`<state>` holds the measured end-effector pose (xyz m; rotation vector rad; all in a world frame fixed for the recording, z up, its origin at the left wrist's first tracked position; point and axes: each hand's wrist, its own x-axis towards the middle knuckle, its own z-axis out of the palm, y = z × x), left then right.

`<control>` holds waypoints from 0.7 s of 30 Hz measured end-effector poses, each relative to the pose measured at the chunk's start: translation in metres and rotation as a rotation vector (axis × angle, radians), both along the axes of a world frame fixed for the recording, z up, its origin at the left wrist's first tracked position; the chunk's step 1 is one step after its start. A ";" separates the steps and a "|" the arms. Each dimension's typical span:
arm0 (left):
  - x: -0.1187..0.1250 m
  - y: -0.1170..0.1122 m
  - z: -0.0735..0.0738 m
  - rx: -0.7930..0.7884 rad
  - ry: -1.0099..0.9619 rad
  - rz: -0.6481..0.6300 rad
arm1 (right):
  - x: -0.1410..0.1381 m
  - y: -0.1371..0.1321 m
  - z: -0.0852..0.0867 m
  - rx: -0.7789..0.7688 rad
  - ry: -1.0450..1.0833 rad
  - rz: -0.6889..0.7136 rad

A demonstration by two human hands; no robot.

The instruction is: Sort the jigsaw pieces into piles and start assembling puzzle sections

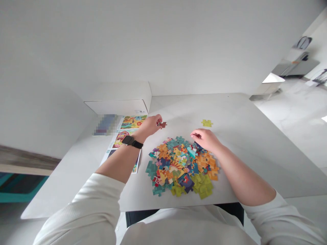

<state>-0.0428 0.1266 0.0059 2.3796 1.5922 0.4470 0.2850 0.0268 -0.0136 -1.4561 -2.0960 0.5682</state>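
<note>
Beyond white sleeves (84, 204), the left hand (151, 125) pinches a piece (164, 125), right hand (206, 138) half-curled.

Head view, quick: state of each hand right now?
Left hand: closed, holding a reddish-brown puzzle piece.
Right hand: partly curled, no held piece visible; whether fully closed can't be told.

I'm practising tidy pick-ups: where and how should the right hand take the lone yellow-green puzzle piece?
Probably best to pinch two opposite edges of the yellow-green puzzle piece, coming from above and the near side. It seems to lie flat, leaving only thin edges to grip, and sits apart from the puzzle pile; the right hand is close on its near side.
</note>
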 end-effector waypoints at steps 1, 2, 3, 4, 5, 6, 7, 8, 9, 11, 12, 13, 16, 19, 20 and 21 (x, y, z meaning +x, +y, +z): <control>0.000 -0.009 0.001 0.064 -0.017 -0.024 | 0.000 0.000 0.000 0.005 0.006 0.004; -0.001 -0.018 0.002 0.128 -0.027 -0.061 | 0.000 0.000 -0.001 0.010 0.012 0.007; -0.002 -0.027 0.003 0.197 -0.035 -0.105 | 0.000 0.000 -0.001 0.013 0.017 0.007; -0.004 -0.035 0.003 0.259 -0.041 -0.150 | -0.001 0.000 -0.001 0.014 0.020 0.006; -0.005 -0.041 0.003 0.305 -0.048 -0.185 | -0.001 -0.001 -0.001 0.012 0.022 0.004; -0.006 -0.047 0.003 0.341 -0.054 -0.208 | -0.002 -0.001 -0.002 0.010 0.023 0.003; -0.008 -0.052 0.003 0.366 -0.059 -0.220 | -0.002 -0.001 -0.002 0.008 0.022 0.001; -0.009 -0.055 0.003 0.386 -0.064 -0.218 | -0.003 -0.001 -0.002 0.006 0.019 0.002; -0.010 -0.058 0.003 0.404 -0.067 -0.206 | -0.003 -0.002 -0.001 0.004 0.015 0.004; -0.011 -0.062 0.005 0.447 -0.078 -0.174 | -0.004 -0.002 -0.001 0.001 0.006 0.006; -0.011 -0.063 0.006 0.467 -0.091 -0.161 | -0.004 -0.002 0.000 -0.001 0.002 0.006; -0.011 -0.065 0.007 0.483 -0.108 -0.153 | -0.005 -0.002 0.001 -0.003 -0.001 0.006; -0.008 -0.070 0.011 0.490 -0.195 -0.135 | -0.005 -0.002 0.002 0.000 0.001 -0.001; 0.002 -0.077 0.014 0.400 -0.359 -0.070 | -0.005 -0.002 0.002 0.002 0.014 0.002; 0.007 -0.079 0.014 0.340 -0.456 -0.033 | -0.005 -0.002 0.002 0.002 0.020 0.005; 0.013 -0.082 0.015 0.258 -0.581 0.002 | -0.005 -0.003 0.002 0.002 0.029 0.010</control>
